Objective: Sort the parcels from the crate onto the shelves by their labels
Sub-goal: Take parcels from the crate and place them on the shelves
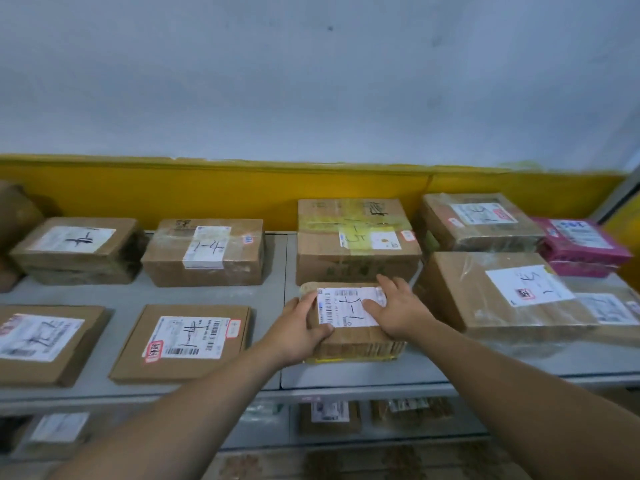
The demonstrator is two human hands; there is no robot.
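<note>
Head, left hand (pixel 298 329): we gripped the parcel (pixel 356 345) at its 9 o'clock edge.
parcel: it sat on the grey shelf (pixel 346 375), a taller box (pixel 356 258) just beside at 12 o'clock.
right hand (pixel 398 313): we laid it flat on top, at 3 o'clock.

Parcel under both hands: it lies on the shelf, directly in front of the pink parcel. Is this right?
No. The head view shows the parcel under the left hand and right hand on the shelf, in front of a brown box, not the pink parcel.
</note>
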